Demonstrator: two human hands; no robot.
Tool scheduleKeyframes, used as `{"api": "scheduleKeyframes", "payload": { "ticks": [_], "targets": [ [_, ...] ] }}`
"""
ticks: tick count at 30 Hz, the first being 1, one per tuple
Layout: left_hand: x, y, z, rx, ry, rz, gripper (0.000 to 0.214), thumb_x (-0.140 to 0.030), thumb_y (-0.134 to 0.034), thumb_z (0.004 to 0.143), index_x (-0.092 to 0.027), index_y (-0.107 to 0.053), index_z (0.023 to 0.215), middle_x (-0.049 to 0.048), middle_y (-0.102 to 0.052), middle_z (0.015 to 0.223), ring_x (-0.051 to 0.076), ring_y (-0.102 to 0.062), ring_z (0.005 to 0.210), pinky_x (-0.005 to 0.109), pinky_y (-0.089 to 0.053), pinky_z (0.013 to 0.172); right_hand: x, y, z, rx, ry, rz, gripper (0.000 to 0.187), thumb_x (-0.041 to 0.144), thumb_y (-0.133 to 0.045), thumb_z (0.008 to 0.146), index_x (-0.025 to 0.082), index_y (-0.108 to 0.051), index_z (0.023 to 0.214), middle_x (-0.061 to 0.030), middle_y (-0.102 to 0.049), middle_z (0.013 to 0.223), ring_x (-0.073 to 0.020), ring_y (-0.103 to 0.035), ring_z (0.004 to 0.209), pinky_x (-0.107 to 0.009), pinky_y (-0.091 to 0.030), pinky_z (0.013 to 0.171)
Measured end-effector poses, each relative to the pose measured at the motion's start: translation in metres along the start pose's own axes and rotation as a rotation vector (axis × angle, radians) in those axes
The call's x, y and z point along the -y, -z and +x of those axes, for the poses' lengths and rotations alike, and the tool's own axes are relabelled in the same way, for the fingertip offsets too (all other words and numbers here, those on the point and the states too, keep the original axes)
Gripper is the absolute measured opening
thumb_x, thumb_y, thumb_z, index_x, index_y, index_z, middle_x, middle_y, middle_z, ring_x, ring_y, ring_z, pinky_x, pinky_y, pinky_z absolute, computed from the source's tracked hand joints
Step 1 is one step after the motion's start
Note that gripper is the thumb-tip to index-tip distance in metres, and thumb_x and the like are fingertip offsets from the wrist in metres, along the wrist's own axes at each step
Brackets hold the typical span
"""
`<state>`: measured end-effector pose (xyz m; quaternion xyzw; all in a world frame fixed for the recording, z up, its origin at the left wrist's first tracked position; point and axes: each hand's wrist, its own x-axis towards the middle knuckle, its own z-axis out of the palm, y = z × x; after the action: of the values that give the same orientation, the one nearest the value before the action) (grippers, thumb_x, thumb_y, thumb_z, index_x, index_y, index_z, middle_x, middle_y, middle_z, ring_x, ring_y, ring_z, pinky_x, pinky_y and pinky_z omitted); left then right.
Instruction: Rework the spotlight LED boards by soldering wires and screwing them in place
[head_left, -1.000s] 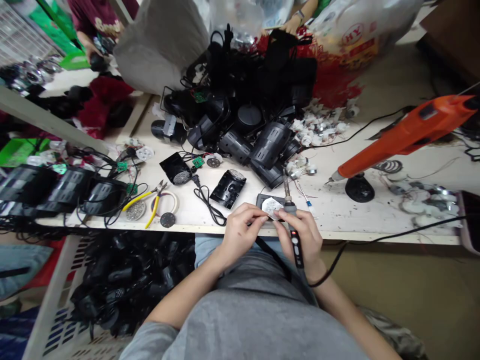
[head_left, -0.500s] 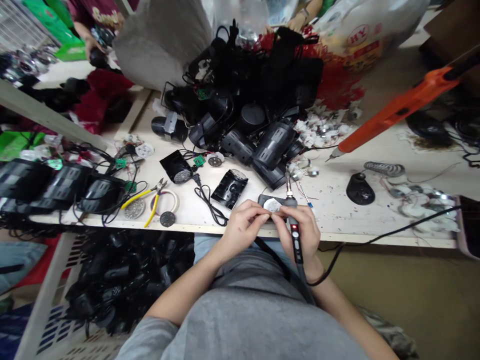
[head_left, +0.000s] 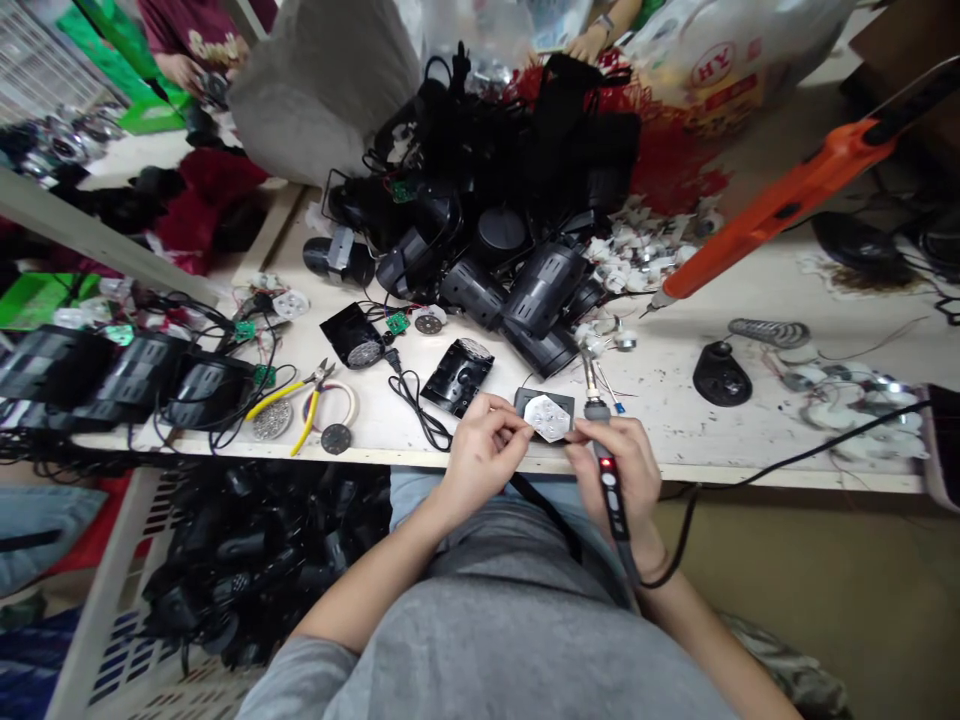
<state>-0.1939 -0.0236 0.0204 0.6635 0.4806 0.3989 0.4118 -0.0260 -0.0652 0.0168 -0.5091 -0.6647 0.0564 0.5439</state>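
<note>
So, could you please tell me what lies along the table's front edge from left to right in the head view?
In order: black housings → yellow-handled pliers → left hand → white hexagonal board → soldering iron in the right hand → black round base.

The pale, scuffed wooden table (head_left: 675,420) bears a heap of black plastic lamp housings (head_left: 510,270) well beyond the grip of the left hand (head_left: 480,455) and right hand (head_left: 626,470). Yellow-handled pliers (head_left: 296,395) lie well left of it, a domed black stand (head_left: 721,372) near its right, a flat black cover (head_left: 457,375) just beyond.
</note>
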Motion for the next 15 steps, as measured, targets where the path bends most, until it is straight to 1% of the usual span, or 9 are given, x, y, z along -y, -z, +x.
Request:
{"api": "scheduleKeyframes", "payload": {
  "ticks": [3, 5, 7, 9, 11, 13, 15],
  "targets": [
    [-0.003, -0.002, -0.004, -0.044, -0.016, 0.092, 0.011, -0.021, -0.067, 0.086, -0.016, -0.071, 0.078, 0.0058, -0.062, 0.097, 0.007, -0.054, 0.063, 0.02, -0.047, 0.054, 0.001, 0.024, -0.004, 0.035, -0.046, 0.067, 0.03, 0.026, -0.058, 0.098, 0.027, -0.064, 0.127, -0.0041, -0.064, 0.088, -0.0185, -0.064, 0.078, -0.034, -0.056, 0.068],
    [-0.003, -0.005, -0.006, -0.057, -0.021, 0.121, 0.011, -0.02, -0.067, 0.085, -0.016, -0.07, 0.076, 0.006, -0.062, 0.098, 0.007, -0.054, 0.062, 0.02, -0.048, 0.054, 0.003, 0.042, -0.006, 0.076, -0.074, 0.103, 0.036, 0.039, -0.053, 0.1, 0.027, -0.063, 0.133, -0.0067, -0.066, 0.094, -0.0207, -0.066, 0.082, -0.036, -0.057, 0.069],
    [-0.001, -0.007, -0.007, -0.07, -0.026, 0.133, 0.012, -0.018, -0.065, 0.085, -0.016, -0.07, 0.075, 0.0057, -0.062, 0.097, 0.006, -0.054, 0.061, 0.02, -0.049, 0.055, 0.004, 0.058, -0.009, 0.099, -0.102, 0.086, 0.041, 0.047, -0.049, 0.101, 0.027, -0.065, 0.132, -0.0083, -0.067, 0.096, -0.0225, -0.067, 0.084, -0.037, -0.058, 0.068],
    [0.001, -0.008, -0.006, -0.074, -0.033, 0.129, 0.012, -0.018, -0.065, 0.086, -0.016, -0.07, 0.076, 0.0054, -0.062, 0.097, 0.006, -0.055, 0.061, 0.02, -0.05, 0.055, 0.003, 0.071, -0.011, 0.072, -0.138, 0.034, 0.039, 0.046, -0.049, 0.101, 0.026, -0.069, 0.127, -0.0079, -0.068, 0.092, -0.0224, -0.068, 0.081, -0.036, -0.057, 0.064],
    [0.003, -0.009, -0.006, -0.074, -0.048, 0.116, 0.011, -0.019, -0.065, 0.087, -0.016, -0.071, 0.078, 0.0056, -0.063, 0.097, 0.007, -0.057, 0.063, 0.02, -0.052, 0.056, -0.002, 0.08, -0.012, 0.006, -0.179, -0.06, 0.031, 0.039, -0.058, 0.098, 0.025, -0.073, 0.12, -0.0063, -0.07, 0.088, -0.0208, -0.068, 0.076, -0.034, -0.056, 0.064],
    [0.005, -0.009, -0.006, -0.075, -0.066, 0.105, 0.011, -0.022, -0.066, 0.088, -0.016, -0.072, 0.08, 0.0056, -0.064, 0.097, 0.008, -0.06, 0.066, 0.02, -0.053, 0.058, -0.014, 0.087, -0.013, -0.081, -0.237, -0.204, 0.025, 0.029, -0.068, 0.091, 0.024, -0.075, 0.114, -0.0051, -0.072, 0.088, -0.0195, -0.068, 0.077, -0.033, -0.056, 0.069],
    [0.006, -0.008, -0.007, -0.075, -0.083, 0.102, 0.011, -0.023, -0.066, 0.088, -0.017, -0.073, 0.082, 0.0054, -0.064, 0.096, 0.01, -0.062, 0.071, 0.02, -0.054, 0.06, -0.032, 0.093, -0.014, -0.174, -0.297, -0.352, 0.022, 0.028, -0.072, 0.088, 0.021, -0.076, 0.108, -0.0058, -0.074, 0.09, -0.0195, -0.069, 0.078, -0.033, -0.056, 0.074]
  ]
}}
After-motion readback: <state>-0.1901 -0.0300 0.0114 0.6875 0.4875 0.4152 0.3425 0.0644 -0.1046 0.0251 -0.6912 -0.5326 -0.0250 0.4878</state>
